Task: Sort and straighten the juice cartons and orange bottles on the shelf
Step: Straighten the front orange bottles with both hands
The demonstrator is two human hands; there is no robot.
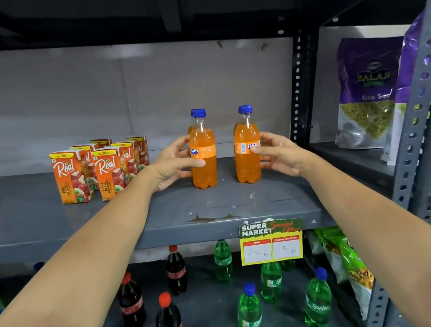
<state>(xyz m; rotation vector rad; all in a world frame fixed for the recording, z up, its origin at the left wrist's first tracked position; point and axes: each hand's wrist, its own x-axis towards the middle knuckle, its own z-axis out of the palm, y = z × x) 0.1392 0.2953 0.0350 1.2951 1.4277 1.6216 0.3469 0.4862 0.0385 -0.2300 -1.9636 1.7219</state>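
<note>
Orange plastic bottles with blue caps stand side by side; the left hand (pixel 173 166) grips one bottle (pixel 202 151), the right hand (pixel 280 154) grips the other bottle (pixel 247 146), probably to line them up.

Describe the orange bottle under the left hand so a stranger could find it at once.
Look at the grey middle shelf, right of the Real apple juice cartons. Two blue-capped orange bottles stand upright there. It is the left orange bottle, gripped by the left hand; the right orange bottle stands apart, above the yellow price tag.
</note>
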